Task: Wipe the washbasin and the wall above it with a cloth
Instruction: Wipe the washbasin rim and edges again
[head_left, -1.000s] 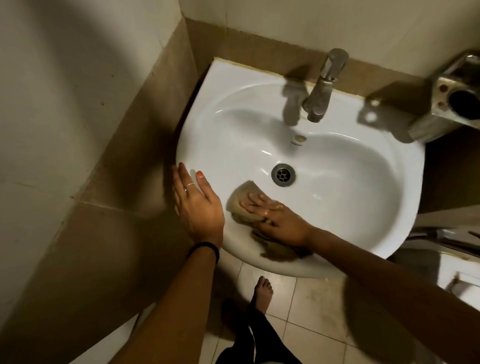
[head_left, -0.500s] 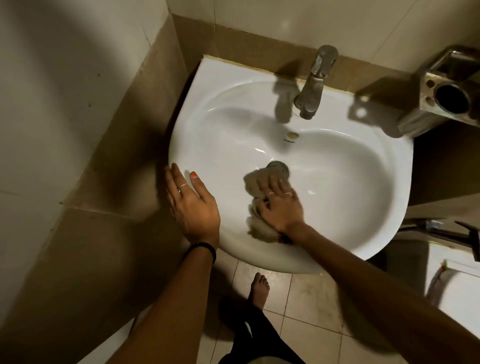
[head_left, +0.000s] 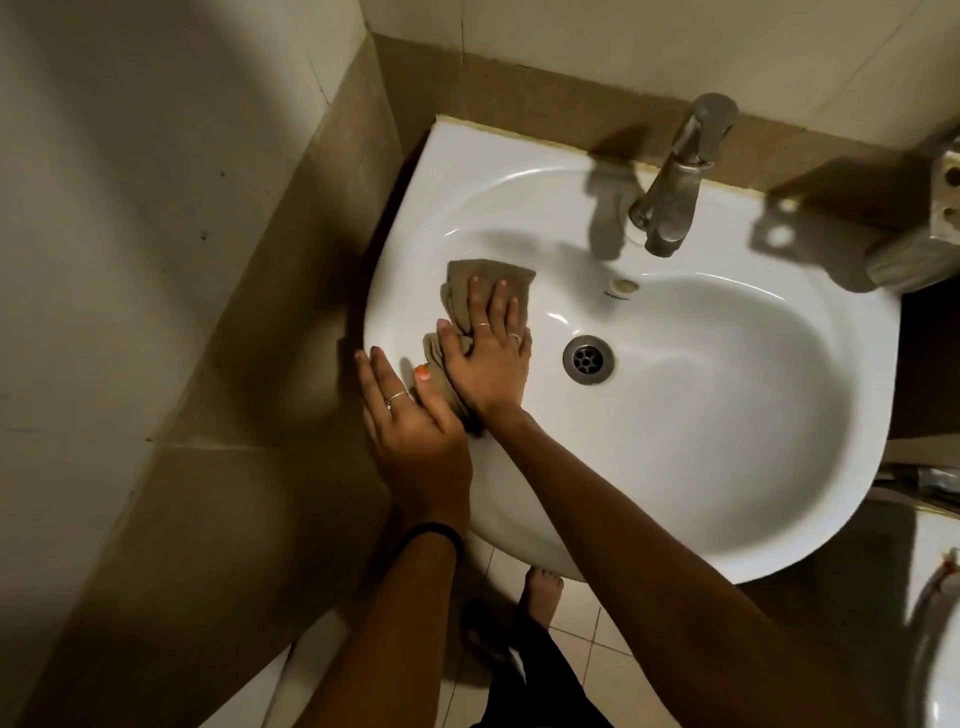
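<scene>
white ceramic washbasin (head_left: 701, 441), fixed against the tiled wall (head_left: 597, 47), its left edge sitting close to a side wall. brown cloth (head_left: 488, 280), crumpled, is lying on the inner left slope of the washbasin, between the left rim and the drain (head_left: 588, 359). right hand (head_left: 488, 358) is pressing flat on the cloth, fingers straight and slightly spread, thumb reaching over a fold toward the rim. left hand (head_left: 415, 426) is resting on the front-left rim, fingers straight and close together, thumb tip touching or nearly touching the cloth; which of the two is hard to tell. metal tap (head_left: 675, 182) is standing at the back edge, spout hanging over the bowl. metal holder (head_left: 930, 228), partly cut off, is sitting at the back-right corner. bare foot (head_left: 540, 597) is showing on the floor tiles below the front rim.
</scene>
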